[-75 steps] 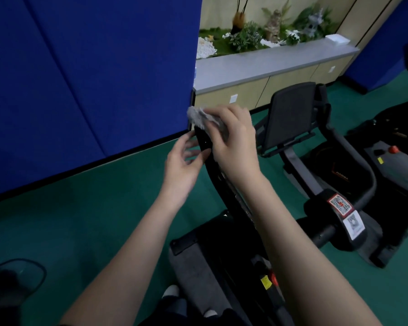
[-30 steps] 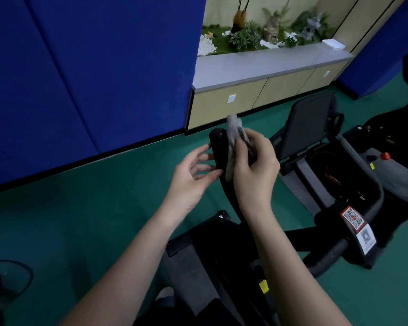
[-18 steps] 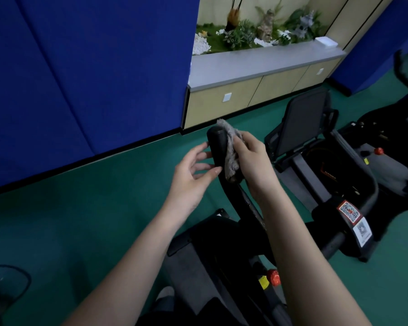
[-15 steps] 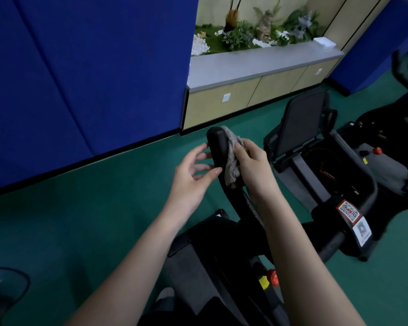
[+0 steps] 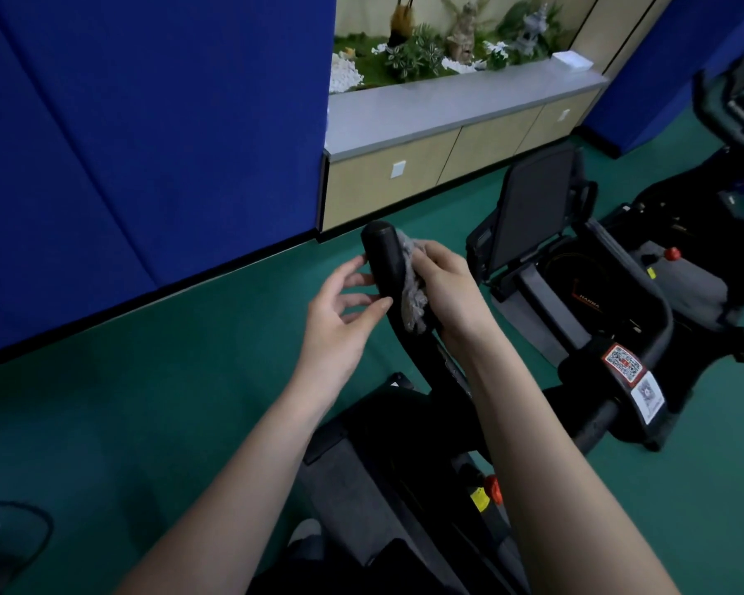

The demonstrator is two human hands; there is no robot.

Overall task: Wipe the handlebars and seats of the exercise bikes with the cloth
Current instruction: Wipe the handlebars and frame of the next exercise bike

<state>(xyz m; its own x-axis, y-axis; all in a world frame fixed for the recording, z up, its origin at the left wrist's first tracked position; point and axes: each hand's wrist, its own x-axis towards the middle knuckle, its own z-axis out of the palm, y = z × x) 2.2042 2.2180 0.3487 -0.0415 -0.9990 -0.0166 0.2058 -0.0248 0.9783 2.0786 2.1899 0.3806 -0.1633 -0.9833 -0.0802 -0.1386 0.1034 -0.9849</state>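
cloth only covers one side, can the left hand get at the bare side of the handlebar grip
Probably yes: the left hand sits open beside the handlebar grip, fingertips at its bare side; the cloth and right hand occupy the opposite side.

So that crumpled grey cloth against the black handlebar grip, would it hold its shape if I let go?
Probably not. The crumpled grey cloth bunches and droops under the right hand, so it looks limp and light. Only that hand presses it to the black handlebar grip; released, it would likely slide off.

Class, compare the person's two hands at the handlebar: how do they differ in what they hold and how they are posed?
The right hand presses a grey cloth against the black handlebar; the left hand holds nothing. The right hand's fingers are curled; the left hand's are spread, thumb tip touching the bar. Both are bare and flank the same grip.
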